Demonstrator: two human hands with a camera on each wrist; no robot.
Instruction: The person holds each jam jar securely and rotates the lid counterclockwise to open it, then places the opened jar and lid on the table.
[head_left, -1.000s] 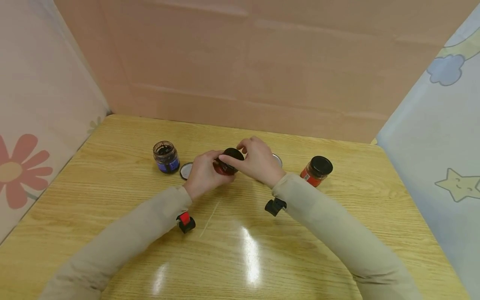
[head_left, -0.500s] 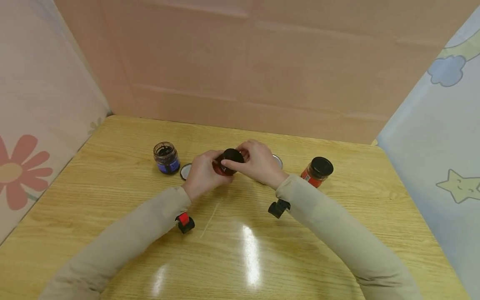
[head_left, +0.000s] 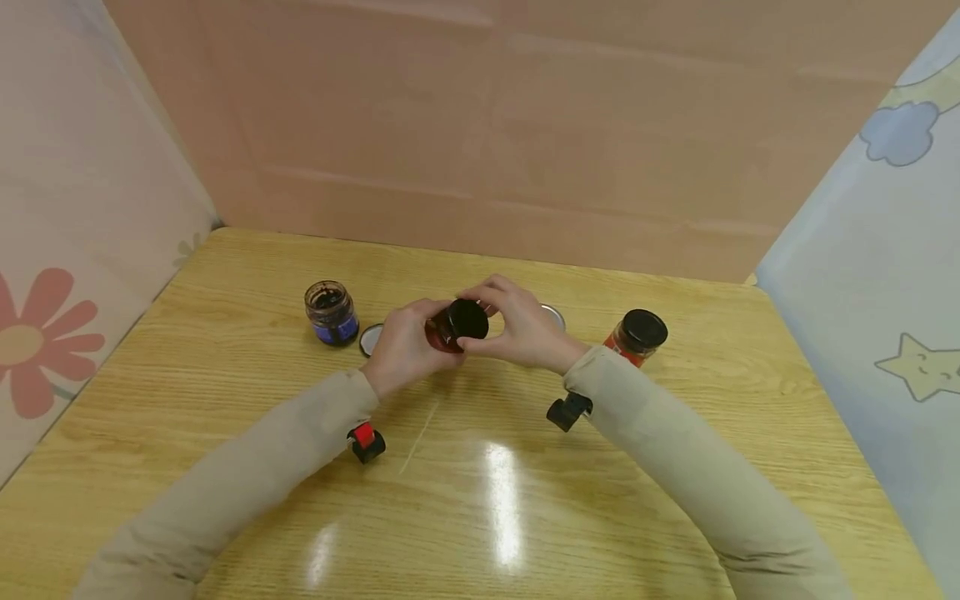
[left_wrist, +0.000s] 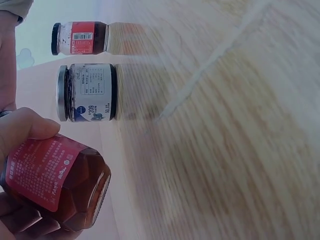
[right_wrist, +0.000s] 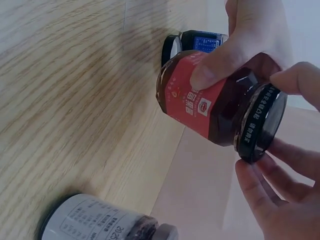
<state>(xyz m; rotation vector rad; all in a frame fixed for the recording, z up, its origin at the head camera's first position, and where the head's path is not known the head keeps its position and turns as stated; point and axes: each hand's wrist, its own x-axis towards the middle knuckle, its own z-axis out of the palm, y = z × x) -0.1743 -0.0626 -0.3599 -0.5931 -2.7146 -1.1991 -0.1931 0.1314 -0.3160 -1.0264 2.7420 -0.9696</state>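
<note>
A faceted jar with a red label [right_wrist: 192, 97] and dark red contents is held up off the table, tilted, by the left hand [head_left: 408, 350], whose thumb lies across the label. On the jar's mouth sits a black lid [head_left: 469, 320]. The right hand [head_left: 525, 329] has its thumb and fingertips around the rim of that lid, as the right wrist view [right_wrist: 285, 190] shows too. In the left wrist view the jar's faceted base [left_wrist: 82, 187] points toward the table.
An uncovered blue-labelled jar [head_left: 332, 315] stands at the left, a loose lid [head_left: 371, 340] beside it. Behind the right hand is a silver-lidded jar [left_wrist: 92, 92], mostly hidden from the head view. A black-lidded red jar [head_left: 637, 336] stands right, on the wooden table [head_left: 465, 500].
The right hand's thumb has moved off the lid's top to its near edge, and its fingers have spread around the rim. The right wrist has shifted slightly right. The left hand keeps its hold.
</note>
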